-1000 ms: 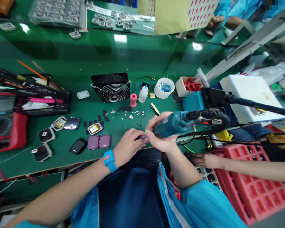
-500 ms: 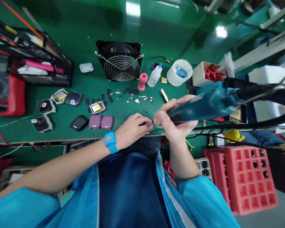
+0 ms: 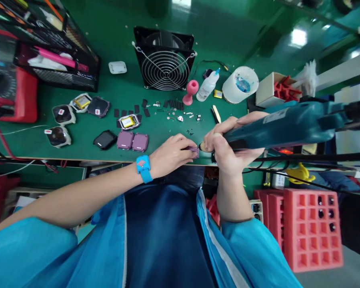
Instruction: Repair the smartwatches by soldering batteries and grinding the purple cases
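My left hand (image 3: 172, 154), with a blue wrist strap (image 3: 143, 169), is closed on a small purple watch case (image 3: 195, 152) at the bench's front edge. My right hand (image 3: 226, 150) wraps round a teal electric screwdriver (image 3: 273, 127), held nearly level. Its tip points left and meets or nearly meets the case; contact is too small to tell. Left of my hands lie two purple cases (image 3: 133, 141) side by side and a black case (image 3: 105, 139). Behind them an opened watch body shows a yellow battery (image 3: 128, 121). Tiny loose parts (image 3: 180, 118) lie beyond my fingers.
A black fan (image 3: 165, 60) stands at the back, near a pink holder (image 3: 191, 92), a dropper bottle (image 3: 208, 86) and a white tub (image 3: 240, 85). Tweezers (image 3: 216, 114) lie behind my right hand. Cables (image 3: 312, 157) cross on the right, above pink foam trays (image 3: 313, 230).
The view has shifted, so the bench items sit higher and farther right. My hands keep hold of the purple case and the screwdriver, with little movement between them.
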Motion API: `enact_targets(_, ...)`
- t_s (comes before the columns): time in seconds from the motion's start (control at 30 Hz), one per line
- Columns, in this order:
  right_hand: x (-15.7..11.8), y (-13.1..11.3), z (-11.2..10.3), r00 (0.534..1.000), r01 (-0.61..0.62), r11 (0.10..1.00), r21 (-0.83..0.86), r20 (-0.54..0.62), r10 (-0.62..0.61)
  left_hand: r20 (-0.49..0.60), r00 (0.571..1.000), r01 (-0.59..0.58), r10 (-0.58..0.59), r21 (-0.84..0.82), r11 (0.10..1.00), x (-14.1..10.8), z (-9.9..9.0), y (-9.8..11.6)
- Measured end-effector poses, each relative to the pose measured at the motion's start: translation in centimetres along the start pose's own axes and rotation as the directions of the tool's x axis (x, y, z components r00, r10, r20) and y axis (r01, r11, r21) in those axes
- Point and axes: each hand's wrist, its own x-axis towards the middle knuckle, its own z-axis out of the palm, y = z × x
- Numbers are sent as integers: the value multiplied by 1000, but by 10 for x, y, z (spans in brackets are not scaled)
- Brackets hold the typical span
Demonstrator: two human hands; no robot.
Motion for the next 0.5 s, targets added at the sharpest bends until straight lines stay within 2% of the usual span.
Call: enact_targets(0.5, 0, 3, -1, 1000, 7, 1000, 20, -17, -6, -65, 998, -23, 24, 12, 1000, -1, 2, 0)
